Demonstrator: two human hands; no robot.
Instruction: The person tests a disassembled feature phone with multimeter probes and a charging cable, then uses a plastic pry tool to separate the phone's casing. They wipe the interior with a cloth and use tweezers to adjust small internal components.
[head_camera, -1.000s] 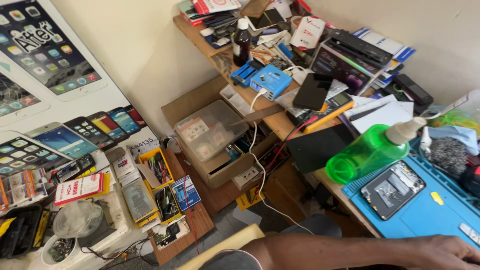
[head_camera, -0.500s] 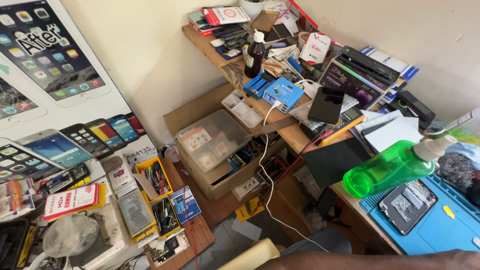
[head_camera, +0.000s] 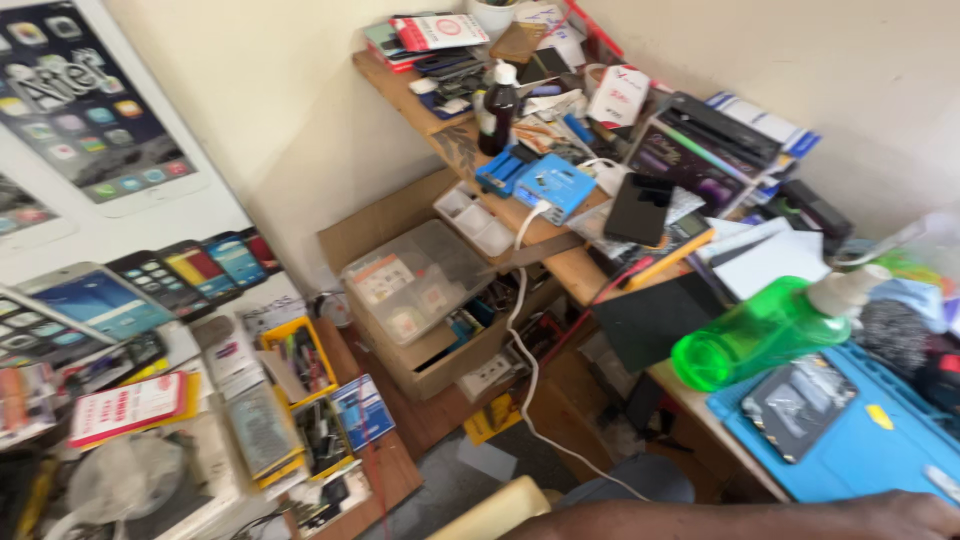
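A bare forearm (head_camera: 760, 515) lies along the bottom edge of the head view, over the near side of a blue work mat (head_camera: 880, 455). No hand shows at either end, and I cannot tell which arm it is. Nearest to it on the mat is an opened dark phone (head_camera: 800, 405). A green plastic bottle (head_camera: 750, 340) with a white cap lies on its side just above the mat.
The cluttered wooden desk (head_camera: 580, 270) holds a dark brown bottle (head_camera: 500, 115), a blue box (head_camera: 552, 185), a black phone (head_camera: 638, 208) and papers. Below stands a cardboard box (head_camera: 440, 345) with a clear compartment case. Small boxes and a yellow tray (head_camera: 295, 355) crowd the left.
The view has drifted, so the desk sits a little further right in the frame. The forearm has sunk from lower middle to the very bottom edge.
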